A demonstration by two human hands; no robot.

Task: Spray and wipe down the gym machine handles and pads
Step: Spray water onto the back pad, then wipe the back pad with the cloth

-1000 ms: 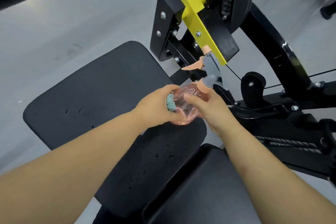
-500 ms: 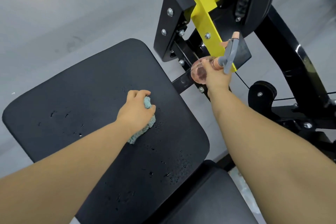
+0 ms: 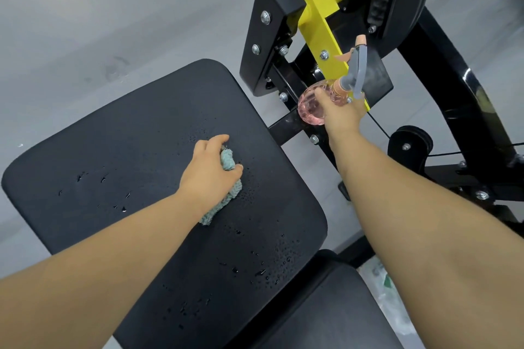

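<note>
We see the cloth (image 3: 228,161) on the seat pad (image 3: 127,150), near its middle, under our left hand (image 3: 208,176). Right of the pad, our right hand (image 3: 341,116) holds the spray bottle (image 3: 312,106) before the machine arm (image 3: 320,22). A second pad (image 3: 326,314) lies nearest to us.

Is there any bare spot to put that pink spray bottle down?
The black pad is bare left of the left hand and cloth, out to its rounded edge, and again between cloth and near edge; both patches carry droplets. It is crowded where the right hand holds the spray bottle, against the yellow arm and bolted brackets.
</note>
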